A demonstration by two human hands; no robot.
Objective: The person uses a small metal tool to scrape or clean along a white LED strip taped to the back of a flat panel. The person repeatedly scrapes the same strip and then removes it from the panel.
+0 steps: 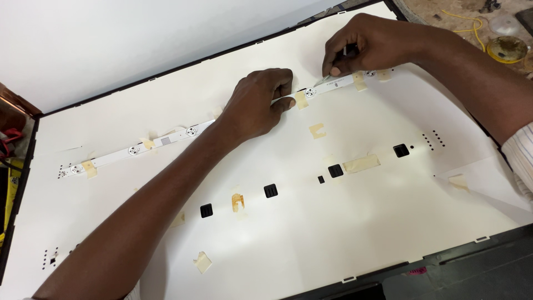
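Observation:
A long white light strip (pixel 139 149) with small round lenses lies diagonally across a large white reflector sheet (pixel 355 233), stuck down by pieces of beige tape. My left hand (pixel 256 103) presses down on the strip's middle, fingertips next to a tape piece (pixel 301 100). My right hand (pixel 371 44) is just past it, farther along the strip, pinching a small thin metal tool whose tip (pixel 323 82) touches the strip's white surface.
Several black square openings (pixel 270 190) and more beige tape pieces (pixel 361 163) run across the sheet's middle. A black frame (pixel 388 272) borders the panel. Yellow cable and a round dish (pixel 506 49) sit on the floor at the top right. Red and yellow items lie at the left edge.

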